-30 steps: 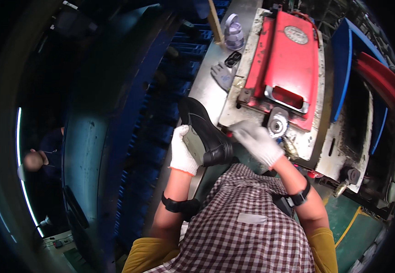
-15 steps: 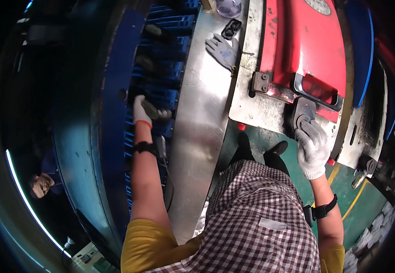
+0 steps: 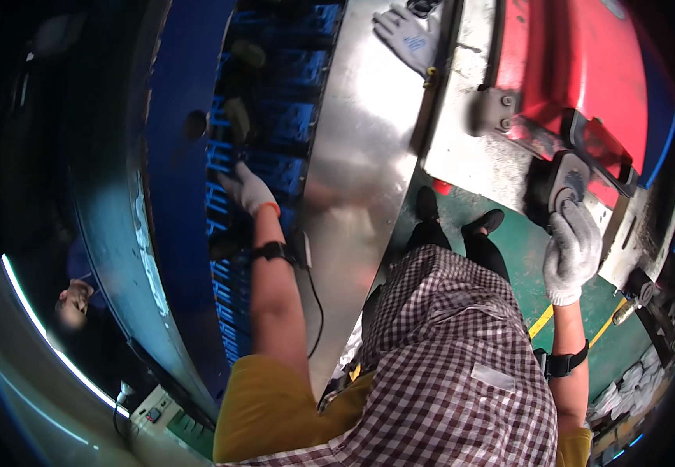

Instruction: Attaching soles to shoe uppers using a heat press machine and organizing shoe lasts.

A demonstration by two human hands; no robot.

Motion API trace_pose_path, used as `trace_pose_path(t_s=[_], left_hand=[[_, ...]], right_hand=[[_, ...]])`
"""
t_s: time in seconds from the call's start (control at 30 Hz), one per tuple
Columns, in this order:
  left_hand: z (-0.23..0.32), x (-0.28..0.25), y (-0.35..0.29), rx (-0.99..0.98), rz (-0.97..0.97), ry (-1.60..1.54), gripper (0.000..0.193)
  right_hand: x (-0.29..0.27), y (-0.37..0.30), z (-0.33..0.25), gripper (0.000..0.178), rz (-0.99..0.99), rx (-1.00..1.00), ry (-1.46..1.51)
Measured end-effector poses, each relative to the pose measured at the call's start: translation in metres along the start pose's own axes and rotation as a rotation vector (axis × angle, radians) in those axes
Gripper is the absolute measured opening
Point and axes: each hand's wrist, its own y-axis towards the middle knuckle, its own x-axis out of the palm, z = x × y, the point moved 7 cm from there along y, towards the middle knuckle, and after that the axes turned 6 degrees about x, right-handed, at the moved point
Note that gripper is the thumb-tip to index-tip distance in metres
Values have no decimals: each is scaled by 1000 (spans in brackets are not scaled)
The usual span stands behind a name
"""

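My left hand (image 3: 253, 191), in a white glove with an orange cuff, hovers over the blue slatted rack (image 3: 279, 121) with fingers apart and nothing in them. Just beyond it, a dull olive-grey oblong piece (image 3: 236, 119) lies on the rack, and a similar piece (image 3: 248, 53) lies farther back. My right hand (image 3: 575, 253), gloved in white knit, has its fingers closed on the near end of a dark grey, round-ended piece (image 3: 568, 175). That piece stands against a black fitting at the front of the red machine (image 3: 586, 62). Its underside is hidden.
A bare metal bench top (image 3: 353, 163) runs between the rack and the machine. On its far end lies a grey glove (image 3: 409, 39). A black handle (image 3: 598, 152) juts from the machine's red cover. Another person (image 3: 74, 303) is at the far left, beyond the blue panel.
My left hand has let go of the olive-grey piece, which now lies on the rack, and has drawn back toward me. My right hand keeps its hold. The view has shifted.
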Motion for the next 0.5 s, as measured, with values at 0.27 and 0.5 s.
trace_pose_path(t_s=[0.27, 0.5], left_hand=[[-193, -108, -52, -951, 338, -132, 85], [-261, -53, 21, -1047, -165, -919, 42]], right_hand=[[8, -13, 9, 35, 0, 11, -46], [14, -12, 13, 45, -29, 10, -79]])
